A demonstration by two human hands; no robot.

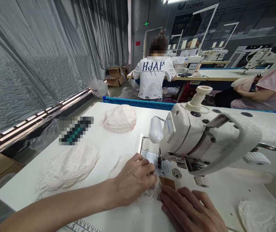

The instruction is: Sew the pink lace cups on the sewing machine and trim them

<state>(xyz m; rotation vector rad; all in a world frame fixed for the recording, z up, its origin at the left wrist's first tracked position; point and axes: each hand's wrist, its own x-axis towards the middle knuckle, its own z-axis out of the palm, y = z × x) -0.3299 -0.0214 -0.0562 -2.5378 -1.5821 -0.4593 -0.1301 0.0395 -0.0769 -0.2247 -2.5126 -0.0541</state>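
Note:
My left hand presses flat on a piece of white lace fabric right at the needle area of the white sewing machine. My right hand lies flat just below, fingers on the lace and on a small brown label beside the presser foot. Neither hand grips anything; both hold the fabric down against the white table.
A pile of white lace pieces lies at the left of the table, a pinkish pile further back, more lace at the lower right. Two people sit at other sewing tables behind. Grey plastic curtain hangs on the left.

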